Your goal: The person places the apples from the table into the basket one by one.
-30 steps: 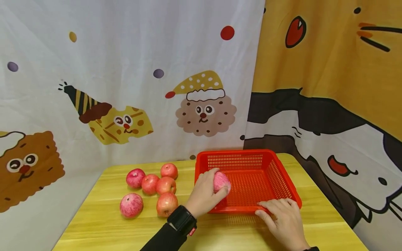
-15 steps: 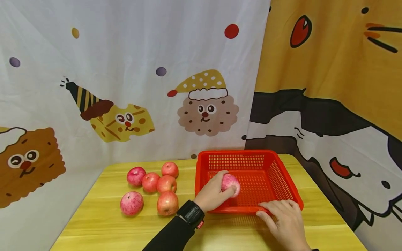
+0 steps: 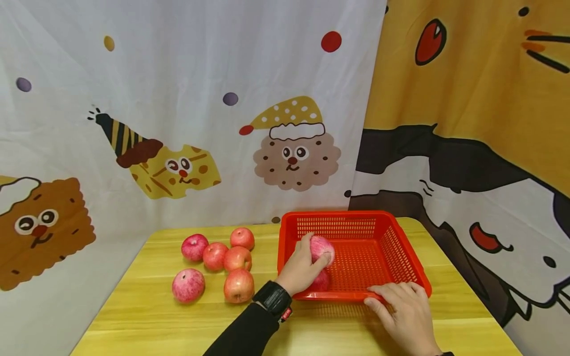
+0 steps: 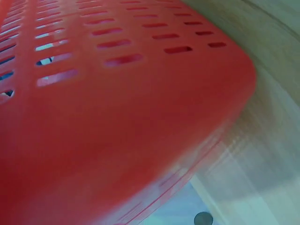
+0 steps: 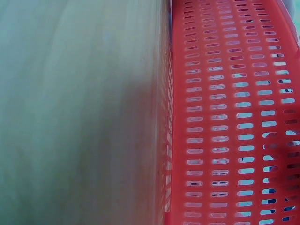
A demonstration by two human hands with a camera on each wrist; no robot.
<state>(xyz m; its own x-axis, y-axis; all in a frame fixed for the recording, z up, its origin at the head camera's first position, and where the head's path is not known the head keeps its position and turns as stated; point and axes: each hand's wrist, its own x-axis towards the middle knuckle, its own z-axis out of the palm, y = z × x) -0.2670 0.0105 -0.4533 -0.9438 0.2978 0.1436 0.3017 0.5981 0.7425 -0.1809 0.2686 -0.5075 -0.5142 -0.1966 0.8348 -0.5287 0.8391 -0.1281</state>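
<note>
My left hand (image 3: 299, 269) reaches over the left side of the red plastic basket (image 3: 423, 272) and grips a pink-red apple (image 3: 322, 248), thumb on its near side. Below that hand, a second apple (image 3: 320, 282) lies in the basket's near-left part, partly hidden by the hand. My right hand (image 3: 404, 316) rests its fingers on the basket's near rim, thumb outside. Only the basket's slotted wall (image 4: 140, 108) and some table show in the left wrist view. In the right wrist view, the slotted wall (image 5: 220, 122) stands beside the table surface.
On the wooden table (image 3: 147, 326), left of the basket, lie several apples, among them a pink speckled apple (image 3: 188, 286) and an orange-red apple (image 3: 239, 286). A printed curtain (image 3: 178, 74) hangs behind the table and along its right side.
My left hand and its apple went right, then back up and slightly left. The second apple in the basket has come into sight beneath it. The right hand stays on the rim.
</note>
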